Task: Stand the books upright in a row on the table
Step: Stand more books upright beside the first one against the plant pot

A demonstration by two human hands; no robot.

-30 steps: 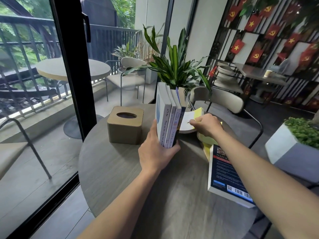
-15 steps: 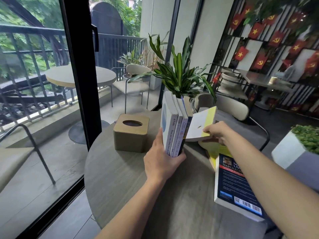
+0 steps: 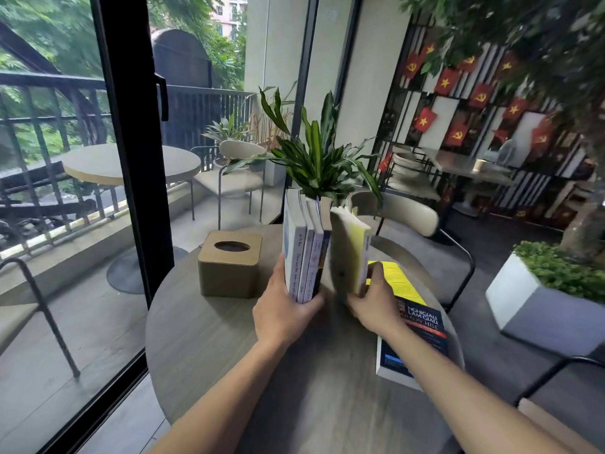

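**Right hand bringing next book to the row**

Right hand (image 3: 373, 301) gripped a yellow book (image 3: 348, 253) by its lower end, nearly upright, blurred, just right of the row (image 3: 306, 253). Left hand (image 3: 283, 309) clasped the row's near end, thumb on the right side, fingers on the left, holding it upright on the table (image 3: 235, 348). Two more books (image 3: 414, 335) lay flat by the right wrist. Judgement: set the bottom edge down first, spine twd the person, slide it flush vs. the row, w/ left thumb moved out of the gap. Letting go early could topple the row.
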